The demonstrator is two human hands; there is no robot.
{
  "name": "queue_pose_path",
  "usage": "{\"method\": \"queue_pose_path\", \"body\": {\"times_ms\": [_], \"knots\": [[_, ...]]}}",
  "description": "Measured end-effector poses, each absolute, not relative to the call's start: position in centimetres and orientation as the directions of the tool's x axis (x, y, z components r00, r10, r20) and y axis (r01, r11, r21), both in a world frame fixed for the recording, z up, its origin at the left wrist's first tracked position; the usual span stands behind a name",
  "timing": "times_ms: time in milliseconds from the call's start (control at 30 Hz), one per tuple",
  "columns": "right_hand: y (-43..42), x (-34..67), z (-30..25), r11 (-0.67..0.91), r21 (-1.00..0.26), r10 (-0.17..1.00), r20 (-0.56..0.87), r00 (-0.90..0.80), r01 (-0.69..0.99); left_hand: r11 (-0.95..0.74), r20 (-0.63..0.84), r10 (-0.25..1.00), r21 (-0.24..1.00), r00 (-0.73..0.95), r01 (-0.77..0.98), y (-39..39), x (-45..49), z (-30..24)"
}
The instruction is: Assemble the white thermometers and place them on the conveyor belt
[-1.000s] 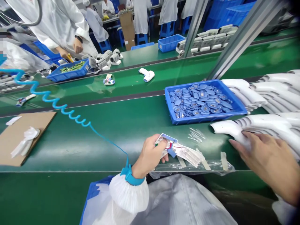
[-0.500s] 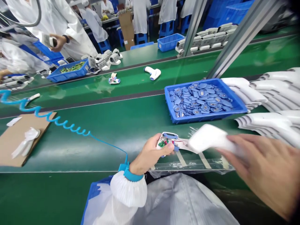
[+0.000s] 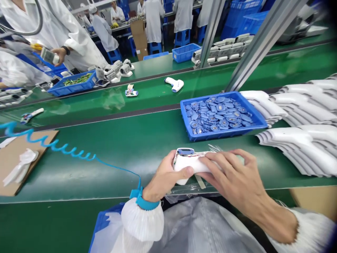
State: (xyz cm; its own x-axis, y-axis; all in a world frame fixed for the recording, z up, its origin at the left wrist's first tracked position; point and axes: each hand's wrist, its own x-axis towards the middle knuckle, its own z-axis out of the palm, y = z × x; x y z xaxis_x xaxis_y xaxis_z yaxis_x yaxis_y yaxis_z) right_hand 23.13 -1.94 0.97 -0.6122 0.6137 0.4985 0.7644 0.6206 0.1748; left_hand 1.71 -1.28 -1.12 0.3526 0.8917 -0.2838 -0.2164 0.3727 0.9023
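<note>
My left hand (image 3: 163, 174) grips the head end of an opened infrared thermometer, its blue-framed display (image 3: 185, 151) showing along the top edge. Over that body lies a white half shell (image 3: 188, 163), which my right hand (image 3: 237, 177) holds from above with its fingers curled along the handle. The two halves overlap closely, but a gap with wires still shows along the upper edge. My left thumb presses on the shell's near side. Most of the handle is hidden beneath my right fingers. A blue wrist strap (image 3: 147, 203) circles my left wrist.
Beyond my hands sits a blue tray (image 3: 223, 135) of blue oval parts. Stacked white shells (image 3: 297, 140) stand to the right. A coiled blue cord (image 3: 63, 151) runs leftward past cardboard (image 3: 39, 158). Thermometers (image 3: 176, 84) lie on the conveyor; a co-worker's hand (image 3: 61, 54) holds a device.
The white half shell has come in from the right and now lies over the opened thermometer. My right hand has moved left and closed around the handle area.
</note>
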Motion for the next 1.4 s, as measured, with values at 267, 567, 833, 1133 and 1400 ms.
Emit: {"method": "queue_pose_path", "body": {"times_ms": [267, 567, 833, 1133, 1400], "knots": [[-1.6, 22.4, -0.5, 0.56, -0.066, 0.761, 0.433, -0.482, 0.826, 0.309, -0.292, 0.917, 0.951, 0.272, -0.022, -1.2, 1.8, -1.0], [-1.1, 23.2, 2.1, 0.028, -0.882, 0.733, -0.302, -0.61, 0.47, 0.285, -0.334, 0.911, 0.934, 0.241, 0.216, -1.6, 2.2, -1.7], [-1.9, 23.8, 0.7, -0.136, -0.902, 0.749, -0.364, -0.554, 0.409, 0.081, -0.164, 0.969, 0.917, 0.184, 0.391, -2.5, 0.9, -1.3], [0.0, 15.2, 1.0, 0.231, -0.753, 0.961, 0.276, -0.022, 0.616, -0.04, -0.147, 0.924, 0.881, 0.354, 0.471, -1.9, 2.1, 0.8], [1.9, 13.6, 0.6, 0.464, -0.608, 0.809, 0.588, -0.028, 0.644, -0.084, -0.116, 0.957, 0.767, 0.266, 0.636, -1.6, 1.7, 0.1]]}}
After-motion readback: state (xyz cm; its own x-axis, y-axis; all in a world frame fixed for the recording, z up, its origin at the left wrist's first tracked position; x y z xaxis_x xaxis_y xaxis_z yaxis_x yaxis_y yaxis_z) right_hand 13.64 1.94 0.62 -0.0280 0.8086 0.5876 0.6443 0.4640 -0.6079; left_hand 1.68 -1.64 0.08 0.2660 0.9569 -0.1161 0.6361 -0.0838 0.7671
